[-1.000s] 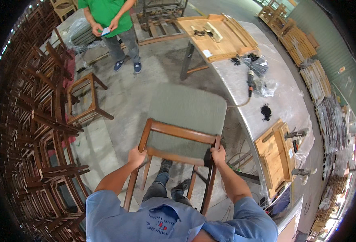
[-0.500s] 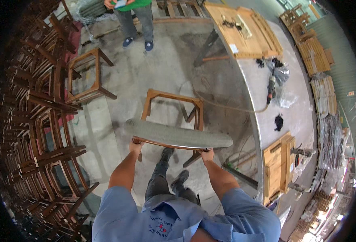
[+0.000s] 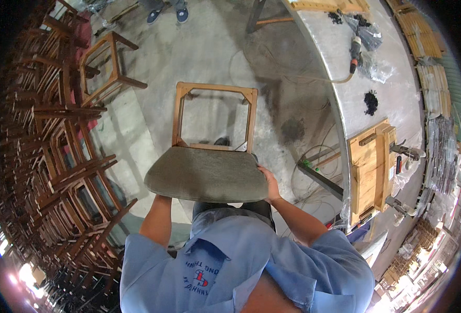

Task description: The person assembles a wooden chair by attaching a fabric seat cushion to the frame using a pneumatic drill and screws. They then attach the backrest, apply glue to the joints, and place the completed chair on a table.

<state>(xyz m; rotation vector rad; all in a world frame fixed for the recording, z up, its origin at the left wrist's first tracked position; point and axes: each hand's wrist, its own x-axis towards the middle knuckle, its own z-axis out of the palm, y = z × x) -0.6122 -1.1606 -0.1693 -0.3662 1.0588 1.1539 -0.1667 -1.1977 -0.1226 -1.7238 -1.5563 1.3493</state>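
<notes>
Chair [image 3: 207,156] is showing a matte grey-green padded panel [image 3: 207,177] with rounded corners and an open brown wooden frame [image 3: 254,117], just before the person's body. The right hand [image 3: 270,182] is curling closed around the panel's side; the left hand is hiding behind it, its grip impossible to tell. Grey floor [image 3: 280,115] is separating the chair from the bench's [image 3: 392,107] edge.

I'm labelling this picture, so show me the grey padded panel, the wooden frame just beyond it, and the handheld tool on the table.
Grey padded panel [image 3: 207,175]: head view, middle of its fabric.
Wooden frame [image 3: 178,115]: head view, its left rail.
Handheld tool [image 3: 355,52]: head view, its body.
</notes>
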